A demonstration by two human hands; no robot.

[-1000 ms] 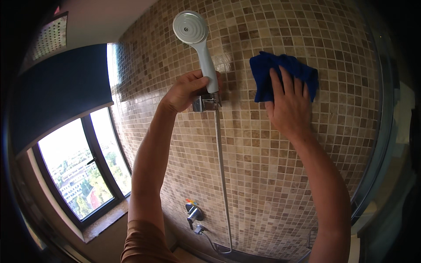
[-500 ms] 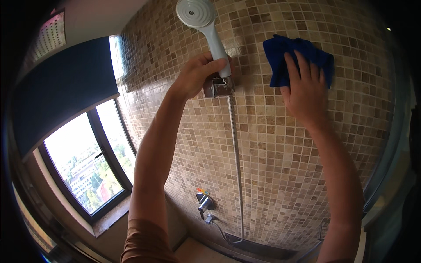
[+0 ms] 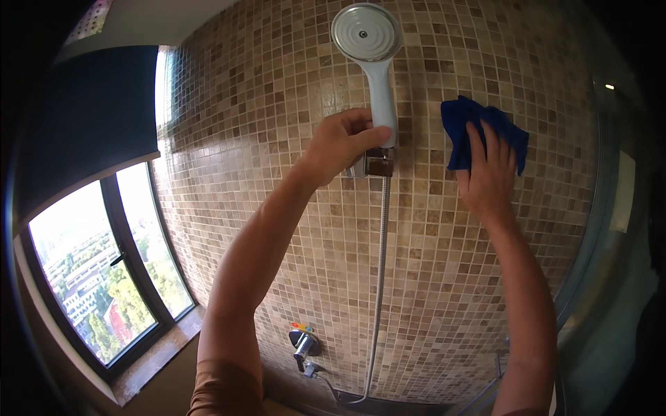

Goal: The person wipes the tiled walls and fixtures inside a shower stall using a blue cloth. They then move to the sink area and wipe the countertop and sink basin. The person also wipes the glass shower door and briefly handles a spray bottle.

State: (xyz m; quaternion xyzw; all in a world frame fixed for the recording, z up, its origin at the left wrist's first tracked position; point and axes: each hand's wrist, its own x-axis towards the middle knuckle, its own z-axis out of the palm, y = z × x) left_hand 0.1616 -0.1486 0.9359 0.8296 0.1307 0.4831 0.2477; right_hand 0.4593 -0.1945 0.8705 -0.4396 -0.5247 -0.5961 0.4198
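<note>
My left hand (image 3: 345, 142) is closed round the lower handle of a white shower head (image 3: 377, 76), thumb across its front. The shower head stands upright with its round face at the top. Just beneath my fingers is a shiny wall bracket (image 3: 379, 163), and a ribbed metal hose (image 3: 382, 263) hangs down from there. To the right, my right hand (image 3: 491, 177) presses a crumpled dark blue cloth (image 3: 479, 114) against the tiled wall (image 3: 430, 236), fingers laid over it. The cloth's underside is hidden.
Low on the wall is a chrome mixer tap (image 3: 304, 343), where the hose ends. At the left are a dark-framed window (image 3: 118, 260) with a handle, a stone sill (image 3: 159, 350) and a dark blind (image 3: 94, 111). A glass panel edge (image 3: 590, 256) runs down the right side.
The view has shifted, so the shower head and wall sit farther right and lower. Relative to the shower head, my right hand and the cloth are a little closer. My left hand keeps its hold.
</note>
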